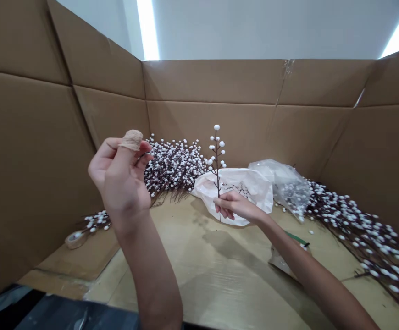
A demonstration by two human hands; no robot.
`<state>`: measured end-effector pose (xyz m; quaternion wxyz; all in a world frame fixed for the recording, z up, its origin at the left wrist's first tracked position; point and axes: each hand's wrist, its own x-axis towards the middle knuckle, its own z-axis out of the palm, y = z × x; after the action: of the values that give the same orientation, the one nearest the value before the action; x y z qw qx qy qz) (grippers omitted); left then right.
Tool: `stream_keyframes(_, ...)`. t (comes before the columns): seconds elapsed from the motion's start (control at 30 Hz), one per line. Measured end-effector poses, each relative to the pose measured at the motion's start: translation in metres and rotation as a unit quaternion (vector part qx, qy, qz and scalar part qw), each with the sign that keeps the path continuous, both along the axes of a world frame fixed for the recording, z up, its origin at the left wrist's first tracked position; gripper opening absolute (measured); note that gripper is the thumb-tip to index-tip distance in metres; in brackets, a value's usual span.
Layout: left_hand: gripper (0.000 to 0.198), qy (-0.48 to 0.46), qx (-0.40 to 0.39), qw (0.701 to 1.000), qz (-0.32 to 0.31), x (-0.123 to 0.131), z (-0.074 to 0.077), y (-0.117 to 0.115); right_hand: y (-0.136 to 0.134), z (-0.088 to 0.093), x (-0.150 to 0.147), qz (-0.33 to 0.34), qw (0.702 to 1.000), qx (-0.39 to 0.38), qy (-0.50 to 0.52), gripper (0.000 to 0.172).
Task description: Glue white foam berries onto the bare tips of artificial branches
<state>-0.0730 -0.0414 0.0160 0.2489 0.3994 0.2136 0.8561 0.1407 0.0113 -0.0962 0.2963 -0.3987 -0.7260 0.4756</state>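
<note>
My right hand [235,206] pinches the lower stem of a single dark branch with white berries [216,158], which stands upright in front of a white plastic bag [241,188]. My left hand [122,178] is raised at the left, with its fingers curled around a small roll of tan fibrous tape [132,140]. A thin strand of that tape [109,145] trails to the left. Part of the roll is hidden behind my fingers. The two hands are apart, and the tape does not touch the branch.
Cardboard walls [213,82] surround a cardboard work surface [199,270]. Heaps of white-berry branches [174,167] lie at the back and right [368,233]. A clear plastic bag [285,183] holds loose berries. A tape roll [75,239] lies at the left.
</note>
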Motion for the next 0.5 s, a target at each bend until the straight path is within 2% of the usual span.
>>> stream_keyframes(0.2, 0.019, -0.009, 0.004, 1.0, 0.002, -0.01, -0.002, -0.007, 0.051, 0.019, -0.048, -0.032, 0.999, -0.018, -0.016, 0.031)
stream_keyframes(0.4, 0.026, 0.043, -0.011, 0.999, 0.028, -0.024, -0.008, -0.008, 0.131, 0.022, -0.104, -0.085, 0.995, -0.048, -0.036, 0.029)
stream_keyframes(0.5, 0.028, 0.087, -0.001, 0.994, 0.059, -0.033, -0.013, -0.007, 0.158, 0.024, -0.127, -0.103, 0.992, -0.064, -0.045, 0.025)
